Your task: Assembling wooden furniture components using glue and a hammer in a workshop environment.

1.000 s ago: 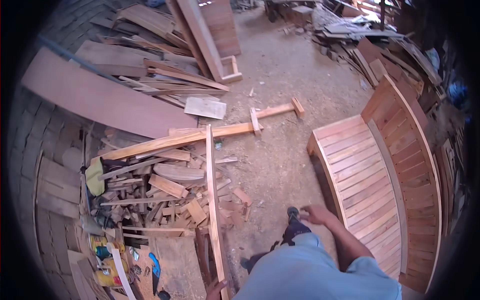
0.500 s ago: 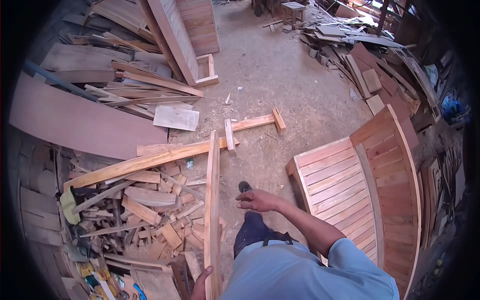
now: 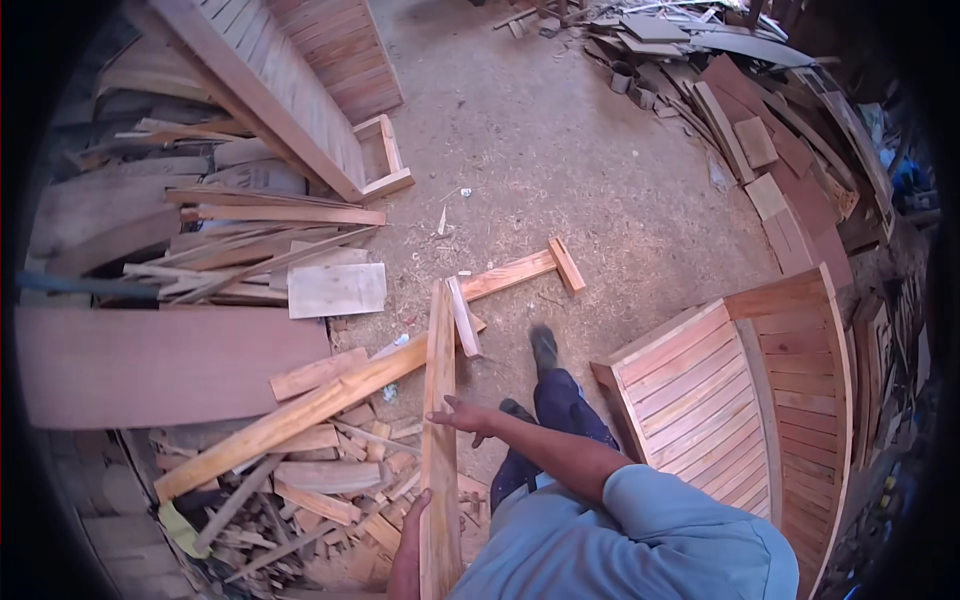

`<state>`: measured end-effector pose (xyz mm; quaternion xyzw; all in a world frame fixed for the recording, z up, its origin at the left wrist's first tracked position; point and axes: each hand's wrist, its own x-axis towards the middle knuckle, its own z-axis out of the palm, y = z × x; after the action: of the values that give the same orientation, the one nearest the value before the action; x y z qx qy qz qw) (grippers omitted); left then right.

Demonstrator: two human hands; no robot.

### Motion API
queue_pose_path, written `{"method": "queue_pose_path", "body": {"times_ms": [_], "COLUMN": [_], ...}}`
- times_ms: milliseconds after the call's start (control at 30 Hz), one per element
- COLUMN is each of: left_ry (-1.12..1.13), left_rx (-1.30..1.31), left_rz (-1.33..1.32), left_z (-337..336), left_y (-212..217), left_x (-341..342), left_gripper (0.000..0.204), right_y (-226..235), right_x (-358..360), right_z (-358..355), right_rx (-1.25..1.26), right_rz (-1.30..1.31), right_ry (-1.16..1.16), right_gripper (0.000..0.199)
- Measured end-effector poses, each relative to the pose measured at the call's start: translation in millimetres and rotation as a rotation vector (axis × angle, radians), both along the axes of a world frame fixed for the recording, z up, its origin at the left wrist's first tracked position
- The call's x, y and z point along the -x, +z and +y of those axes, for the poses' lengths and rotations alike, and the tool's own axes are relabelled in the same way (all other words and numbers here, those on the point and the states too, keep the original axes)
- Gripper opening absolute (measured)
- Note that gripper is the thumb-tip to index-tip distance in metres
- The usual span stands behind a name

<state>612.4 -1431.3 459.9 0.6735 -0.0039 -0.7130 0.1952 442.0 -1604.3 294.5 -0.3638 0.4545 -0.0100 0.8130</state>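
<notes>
A long wooden beam [image 3: 437, 480] stretches away from me along the left of my body. Low on its left side, my left hand [image 3: 411, 525] is closed around it, the fingers partly hidden beneath. My right hand [image 3: 468, 417] reaches across to the beam's right edge with fingers apart, the fingertips over its face; whether they press on it I cannot tell. Past the beam's far end lies a T-shaped wooden piece [image 3: 512, 275] on the floor, with a short pale wooden block [image 3: 463, 318] beside the beam. Another long plank [image 3: 300, 415] slants beneath the beam to the left.
A slatted wooden bench [image 3: 690, 385] stands at my right, and a second slatted piece [image 3: 270, 100] leans at the far left. Scrap wood offcuts [image 3: 320, 490] cover the floor at near left. A brown sheet [image 3: 170, 365] lies beyond them. Stacked boards [image 3: 755, 140] fill the far right.
My right hand has moved left from in front of my body to the beam's edge. The beam's far end now reaches beside the short block. My feet have stepped, and the view has shifted.
</notes>
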Motion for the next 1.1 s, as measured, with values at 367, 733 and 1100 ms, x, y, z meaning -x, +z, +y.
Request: {"method": "queue_pose_path", "body": {"times_ms": [367, 733, 1100], "left_ry": [0.187, 0.258, 0.206], "left_rx": [-0.295, -0.367, -0.387], "left_rz": [-0.005, -0.09, -0.087], "left_z": [-145.7, -221.4, -270.6], "left_y": [-39.2, -32.5, 0.8], "left_x": [21.0, 16.9, 12.3], "left_gripper": [0.07, 0.067, 0.066], "right_y": [-116.9, -115.9, -104.1], "right_x": [-45.7, -62.5, -66.1], "right_z": [-131.6, -184.7, -197.1], "right_rx": [-0.008, 0.012, -0.001], "right_rz": [0.251, 0.292, 0.229], "right_ry": [-0.05, 0.028, 0.05], "right_gripper": [0.134, 0.126, 0.127]}}
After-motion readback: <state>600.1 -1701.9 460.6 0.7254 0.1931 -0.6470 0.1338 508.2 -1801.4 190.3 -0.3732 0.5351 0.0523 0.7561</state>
